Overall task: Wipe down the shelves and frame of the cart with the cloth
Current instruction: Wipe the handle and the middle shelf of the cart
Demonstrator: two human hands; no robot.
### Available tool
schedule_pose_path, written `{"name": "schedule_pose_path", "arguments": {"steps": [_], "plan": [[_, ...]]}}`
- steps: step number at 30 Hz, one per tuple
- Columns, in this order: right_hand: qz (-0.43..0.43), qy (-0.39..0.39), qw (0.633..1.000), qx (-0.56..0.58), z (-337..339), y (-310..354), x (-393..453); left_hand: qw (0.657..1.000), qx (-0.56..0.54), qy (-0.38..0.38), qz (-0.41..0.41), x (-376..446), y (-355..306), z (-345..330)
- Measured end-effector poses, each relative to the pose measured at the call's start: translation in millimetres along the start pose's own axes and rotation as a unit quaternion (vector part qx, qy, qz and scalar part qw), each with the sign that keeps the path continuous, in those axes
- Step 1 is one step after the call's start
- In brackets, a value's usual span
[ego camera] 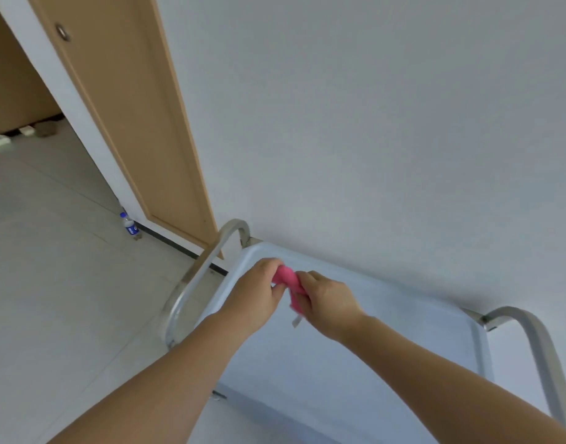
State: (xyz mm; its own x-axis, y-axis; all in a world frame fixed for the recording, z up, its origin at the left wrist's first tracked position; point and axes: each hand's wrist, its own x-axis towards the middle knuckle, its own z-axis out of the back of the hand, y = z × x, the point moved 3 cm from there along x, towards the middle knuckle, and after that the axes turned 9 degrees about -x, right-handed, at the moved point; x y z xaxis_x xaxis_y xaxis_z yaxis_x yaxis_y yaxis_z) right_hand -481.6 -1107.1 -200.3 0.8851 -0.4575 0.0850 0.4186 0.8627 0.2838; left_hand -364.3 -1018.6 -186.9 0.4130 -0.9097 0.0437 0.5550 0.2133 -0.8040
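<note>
Cloth: the pink cloth is bunched up between my two hands, held above the far left part of the cart's top shelf; a small pale tag hangs from its lower end.
Left grip: my left hand has its fingers curled round the upper end of the cloth, grasping it.
Right grip: my right hand is clenched on the lower end of the cloth, knuckles up.
Top shelf: the pale blue top shelf lies under my hands, its raised rim running along the wall side.
Frame: a metal left handle arches up beside the shelf's left edge; a matching right handle arches at the right edge.
Cart position: the cart stands against the white wall.
Surroundings: a wooden door stands to the left, and a small plastic bottle with a blue cap stands on the tiled floor near its base.
</note>
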Motion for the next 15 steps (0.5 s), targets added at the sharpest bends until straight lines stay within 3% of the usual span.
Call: {"name": "schedule_pose_path", "arguments": {"steps": [6,15], "plan": [[0.026,0.062,0.995,0.068,-31,99,26,0.998,0.012,0.057,-0.031,-40,56,101],[-0.007,0.083,0.993,0.083,-35,143,84,0.989,0.007,0.113,-0.099,-28,79,176]]}}
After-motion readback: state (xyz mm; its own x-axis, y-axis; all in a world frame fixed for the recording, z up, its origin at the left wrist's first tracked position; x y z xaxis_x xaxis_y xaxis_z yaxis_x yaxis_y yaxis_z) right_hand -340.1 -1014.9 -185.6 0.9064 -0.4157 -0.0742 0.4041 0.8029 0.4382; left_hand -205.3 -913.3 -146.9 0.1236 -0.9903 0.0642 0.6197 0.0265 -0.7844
